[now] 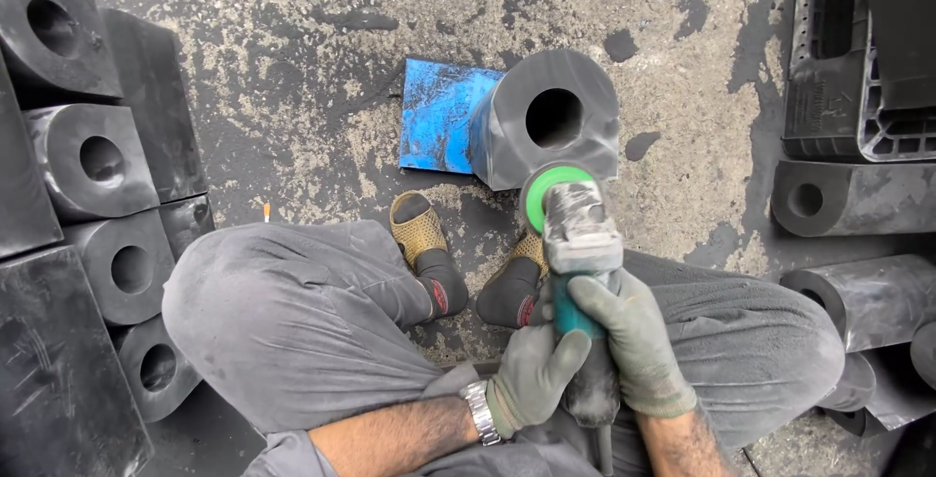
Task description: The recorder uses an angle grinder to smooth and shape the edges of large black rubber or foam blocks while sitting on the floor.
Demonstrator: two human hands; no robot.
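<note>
Both gloved, wrapped tight round angle grinder (582,272) for steady control: left hand (534,370) low, right hand (639,340) at 3 o'clock. Green disc (548,194) pressed against hollow black rubber block (546,121) at 12 o'clock, propped on blue sheet (434,116).

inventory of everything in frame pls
Grinder: one, grey body, green disc guard, teal grip, centre, disc at the block's lower edge.
Block: one, dark grey, bored through, standing before the feet.
Blue sheet: one, on the ground left of the block.
Left stack: about five bored black blocks, left edge.
Right blocks: a few, black, right edge.
Pallet: one, black plastic, top right.
Ground: stained concrete.
Sandals: two, tan, over black socks.
Watch: one, silver, left wrist.
Left hand: gloved, on the grinder.
Right hand: gloved, fingers around the teal grip.
</note>
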